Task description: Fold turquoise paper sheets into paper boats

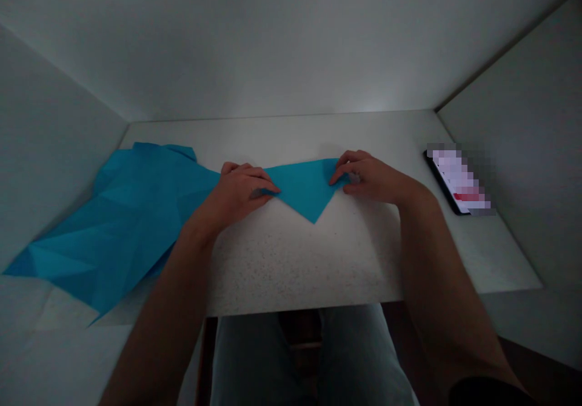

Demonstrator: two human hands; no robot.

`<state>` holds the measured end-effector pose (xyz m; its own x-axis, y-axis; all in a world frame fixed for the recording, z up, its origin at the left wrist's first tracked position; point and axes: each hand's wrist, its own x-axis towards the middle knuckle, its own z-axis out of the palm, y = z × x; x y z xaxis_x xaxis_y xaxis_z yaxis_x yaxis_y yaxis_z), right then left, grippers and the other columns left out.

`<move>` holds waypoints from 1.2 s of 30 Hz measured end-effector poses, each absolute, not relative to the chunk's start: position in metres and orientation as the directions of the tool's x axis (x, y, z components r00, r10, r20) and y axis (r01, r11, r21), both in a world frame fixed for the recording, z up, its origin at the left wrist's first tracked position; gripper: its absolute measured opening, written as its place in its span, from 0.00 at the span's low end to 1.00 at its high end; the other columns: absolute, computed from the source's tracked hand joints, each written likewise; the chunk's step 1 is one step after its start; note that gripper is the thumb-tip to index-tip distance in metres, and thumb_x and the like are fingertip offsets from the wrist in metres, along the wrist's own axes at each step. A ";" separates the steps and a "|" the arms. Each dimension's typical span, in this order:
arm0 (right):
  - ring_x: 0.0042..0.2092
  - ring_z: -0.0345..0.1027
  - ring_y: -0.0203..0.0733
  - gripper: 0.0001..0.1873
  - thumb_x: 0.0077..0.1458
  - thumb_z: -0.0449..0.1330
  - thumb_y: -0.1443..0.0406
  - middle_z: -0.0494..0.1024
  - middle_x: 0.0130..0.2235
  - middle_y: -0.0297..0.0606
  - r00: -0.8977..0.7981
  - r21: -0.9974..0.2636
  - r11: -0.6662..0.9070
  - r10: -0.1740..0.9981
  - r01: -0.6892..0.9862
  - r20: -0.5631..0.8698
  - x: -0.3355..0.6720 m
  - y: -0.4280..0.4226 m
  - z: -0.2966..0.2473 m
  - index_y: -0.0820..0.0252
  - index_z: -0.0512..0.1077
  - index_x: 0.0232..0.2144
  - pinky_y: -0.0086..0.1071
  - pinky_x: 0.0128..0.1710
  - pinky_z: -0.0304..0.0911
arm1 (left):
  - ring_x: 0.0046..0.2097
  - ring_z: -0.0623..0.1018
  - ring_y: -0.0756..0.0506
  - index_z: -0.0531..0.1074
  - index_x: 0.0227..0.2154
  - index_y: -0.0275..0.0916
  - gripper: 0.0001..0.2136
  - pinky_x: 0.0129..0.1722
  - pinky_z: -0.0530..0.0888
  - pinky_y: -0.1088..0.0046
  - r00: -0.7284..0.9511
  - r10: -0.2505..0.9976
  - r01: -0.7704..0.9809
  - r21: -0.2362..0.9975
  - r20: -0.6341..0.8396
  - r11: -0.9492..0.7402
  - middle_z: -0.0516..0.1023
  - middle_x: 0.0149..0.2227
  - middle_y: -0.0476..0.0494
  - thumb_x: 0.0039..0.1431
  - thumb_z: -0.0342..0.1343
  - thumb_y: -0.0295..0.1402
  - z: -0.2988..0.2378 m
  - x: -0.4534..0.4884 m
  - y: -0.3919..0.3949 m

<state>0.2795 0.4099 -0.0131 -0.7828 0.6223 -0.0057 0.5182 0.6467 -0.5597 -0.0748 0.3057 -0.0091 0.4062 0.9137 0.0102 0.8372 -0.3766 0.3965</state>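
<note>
Blue paper triangle (307, 189) flat on white speckled surface (295, 254), point toward person, creased. Left hand (239, 191) fingertips press left corner; right hand (370, 177) fingertips press right corner, neither closed around it. Crumpled blue sheets (122, 224) lie left, touching left wrist. Phone (457, 179) far right, well apart.

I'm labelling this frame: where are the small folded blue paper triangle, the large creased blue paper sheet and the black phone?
small folded blue paper triangle (305, 191): head view, flat middle.
large creased blue paper sheet (131, 218): head view, creased centre.
black phone (456, 179): head view, lit screen.
</note>
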 end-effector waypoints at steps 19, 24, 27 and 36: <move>0.42 0.74 0.50 0.11 0.66 0.63 0.58 0.80 0.47 0.47 -0.646 -0.469 0.605 0.758 0.644 0.090 0.259 0.403 -0.015 0.57 0.82 0.44 0.43 0.47 0.68 | 0.44 0.87 0.44 0.86 0.48 0.44 0.10 0.48 0.81 0.68 0.523 0.840 0.618 0.744 -0.145 -0.256 0.90 0.43 0.48 0.65 0.67 0.28 -0.012 -0.056 0.305; 0.38 0.73 0.44 0.13 0.68 0.66 0.53 0.81 0.42 0.40 -0.864 -0.687 0.634 0.504 0.355 0.018 0.220 0.376 -0.020 0.56 0.81 0.43 0.36 0.40 0.65 | 0.43 0.87 0.45 0.85 0.48 0.43 0.10 0.49 0.81 0.68 0.511 0.844 0.593 0.777 -0.162 -0.210 0.90 0.44 0.48 0.64 0.67 0.28 -0.014 -0.051 0.304; 0.39 0.73 0.44 0.14 0.66 0.69 0.54 0.81 0.41 0.39 -0.891 -0.690 0.642 0.455 0.334 -0.008 0.206 0.365 -0.027 0.57 0.80 0.43 0.36 0.40 0.63 | 0.41 0.87 0.46 0.84 0.45 0.43 0.08 0.47 0.81 0.70 0.471 0.868 0.596 0.782 -0.157 -0.182 0.89 0.41 0.49 0.64 0.67 0.29 -0.015 -0.052 0.305; 0.37 0.69 0.43 0.12 0.69 0.65 0.54 0.78 0.37 0.37 -0.832 -0.607 0.652 0.554 0.454 -0.028 0.195 0.360 -0.035 0.56 0.77 0.42 0.34 0.37 0.55 | 0.39 0.84 0.45 0.82 0.44 0.42 0.07 0.44 0.78 0.67 0.424 0.894 0.671 0.713 -0.143 -0.204 0.87 0.39 0.47 0.67 0.61 0.33 -0.016 -0.057 0.305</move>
